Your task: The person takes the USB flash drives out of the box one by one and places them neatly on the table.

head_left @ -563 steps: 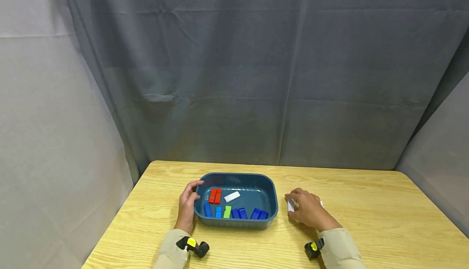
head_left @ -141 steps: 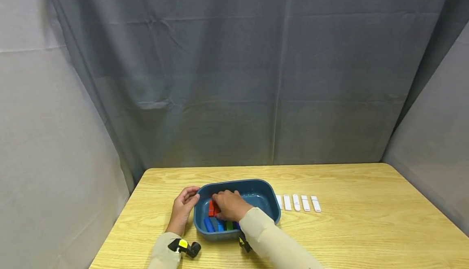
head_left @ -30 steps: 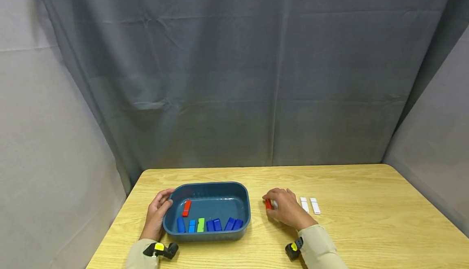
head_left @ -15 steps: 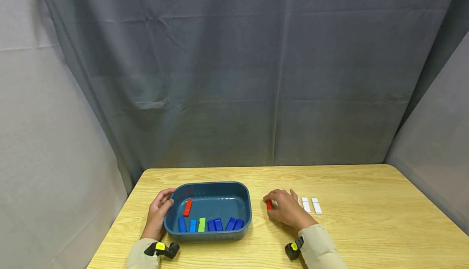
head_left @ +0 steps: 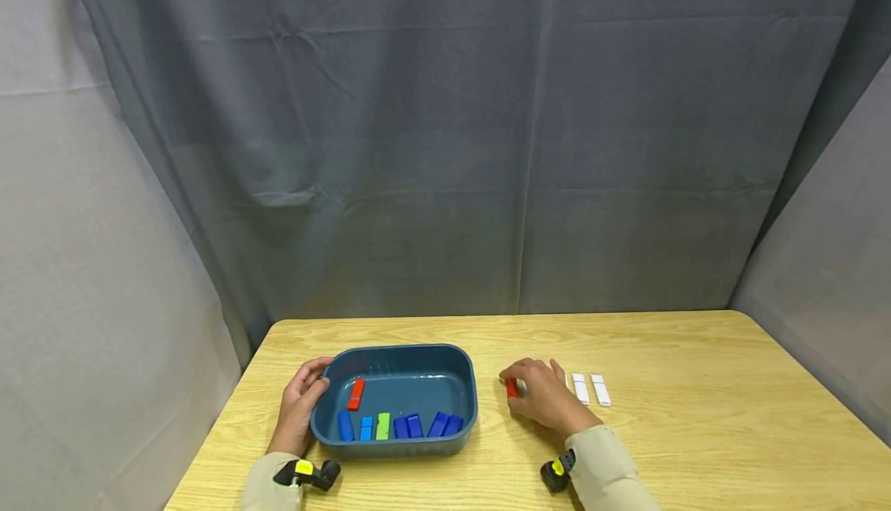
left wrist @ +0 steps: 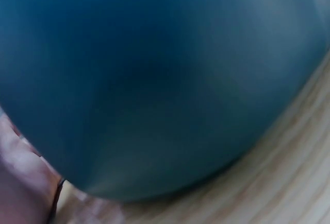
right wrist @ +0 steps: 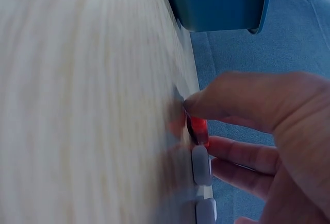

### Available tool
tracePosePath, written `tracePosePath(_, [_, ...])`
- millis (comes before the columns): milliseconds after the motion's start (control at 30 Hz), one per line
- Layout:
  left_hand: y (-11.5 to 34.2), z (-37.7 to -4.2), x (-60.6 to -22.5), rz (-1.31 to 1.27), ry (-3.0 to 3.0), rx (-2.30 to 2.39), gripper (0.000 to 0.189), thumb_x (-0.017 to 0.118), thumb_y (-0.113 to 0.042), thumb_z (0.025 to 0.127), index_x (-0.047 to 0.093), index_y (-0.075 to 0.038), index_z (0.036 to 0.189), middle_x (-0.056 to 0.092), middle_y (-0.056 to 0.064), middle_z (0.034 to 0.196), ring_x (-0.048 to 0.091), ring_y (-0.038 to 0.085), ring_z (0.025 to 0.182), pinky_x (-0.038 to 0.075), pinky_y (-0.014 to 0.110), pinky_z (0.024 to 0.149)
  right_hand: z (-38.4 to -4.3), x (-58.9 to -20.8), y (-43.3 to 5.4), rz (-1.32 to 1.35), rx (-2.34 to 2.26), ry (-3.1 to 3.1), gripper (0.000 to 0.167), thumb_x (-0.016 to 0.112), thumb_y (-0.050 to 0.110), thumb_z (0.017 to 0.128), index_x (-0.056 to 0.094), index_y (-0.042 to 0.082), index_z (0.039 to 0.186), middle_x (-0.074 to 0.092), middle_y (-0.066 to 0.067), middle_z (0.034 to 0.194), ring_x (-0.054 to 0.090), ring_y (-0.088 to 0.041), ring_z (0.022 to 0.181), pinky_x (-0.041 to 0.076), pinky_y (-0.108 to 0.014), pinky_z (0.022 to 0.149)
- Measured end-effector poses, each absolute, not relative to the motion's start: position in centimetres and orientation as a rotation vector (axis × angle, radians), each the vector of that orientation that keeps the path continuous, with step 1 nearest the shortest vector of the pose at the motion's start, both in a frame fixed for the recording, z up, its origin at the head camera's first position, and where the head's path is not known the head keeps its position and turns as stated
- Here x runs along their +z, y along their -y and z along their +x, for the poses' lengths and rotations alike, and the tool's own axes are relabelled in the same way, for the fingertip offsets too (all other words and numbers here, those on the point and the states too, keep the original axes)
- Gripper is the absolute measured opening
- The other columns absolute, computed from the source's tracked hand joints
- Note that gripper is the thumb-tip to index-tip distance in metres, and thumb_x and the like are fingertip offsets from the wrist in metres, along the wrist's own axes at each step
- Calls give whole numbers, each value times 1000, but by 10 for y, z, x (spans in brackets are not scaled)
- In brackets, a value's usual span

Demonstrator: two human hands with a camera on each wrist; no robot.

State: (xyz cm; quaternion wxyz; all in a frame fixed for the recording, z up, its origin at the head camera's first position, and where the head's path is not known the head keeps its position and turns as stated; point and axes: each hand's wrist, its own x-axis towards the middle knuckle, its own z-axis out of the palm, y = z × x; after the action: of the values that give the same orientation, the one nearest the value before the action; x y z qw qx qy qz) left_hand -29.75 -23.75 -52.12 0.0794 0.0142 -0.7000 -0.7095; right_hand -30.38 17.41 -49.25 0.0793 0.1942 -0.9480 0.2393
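Note:
In the head view my left hand (head_left: 295,407) grips the left end of a dark teal plastic bin (head_left: 393,451), thumb and fingers at its rim. The left wrist view is mostly filled by the bin's blurred wall (left wrist: 154,105). My right hand (head_left: 546,395) is to the right of the bin, thumb and fingers pinching a red USB stick (head_left: 511,388) down at the table. The right wrist view shows this red stick (right wrist: 200,130) between the fingertips, beside a white USB stick (right wrist: 201,165). Another red stick (head_left: 356,394) lies in the bin.
Along the bin's near side lie a blue stick (head_left: 346,426), a light blue one (head_left: 366,428), a green one (head_left: 383,426) and several dark blue ones (head_left: 414,425). White sticks (head_left: 581,389) stand in a row on the wooden table (head_left: 696,418), partly hidden by my right hand. A grey curtain hangs behind.
Since the oldest frame, the white stick and one red stick have left the bin; that red one is now at the row's left end. The bin has shifted left. The last second shows hardly any motion.

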Motion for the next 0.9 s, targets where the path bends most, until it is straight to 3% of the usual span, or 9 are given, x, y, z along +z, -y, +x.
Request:
tracePosePath(533, [241,-293,-520,41,2102,-2150,37,51,-8,95,50,-7,133,53,11,138,51,15,124,43,17,92,-300,-491,-172,607,732,2829,39,81,11,69,72,12,108,66,-4,111,56,-27,112,14,-71,102])
tracePosePath(700, [241,-293,-522,24,2069,-2178,37,51,-7,95,50,-6,132,55,16,134,58,22,118,49,26,88,-296,-484,-171,608,747,2826,39,80,16,75,70,9,112,64,-7,116,54,-31,115,11,-69,102])
tracePosePath(900, [236,-298,-523,-31,2051,-2104,35,49,-2,93,53,-1,128,57,21,130,59,18,114,48,27,89,-291,-467,-164,641,735,2703,33,76,17,79,69,10,111,64,-9,116,55,-32,115,17,-67,102])
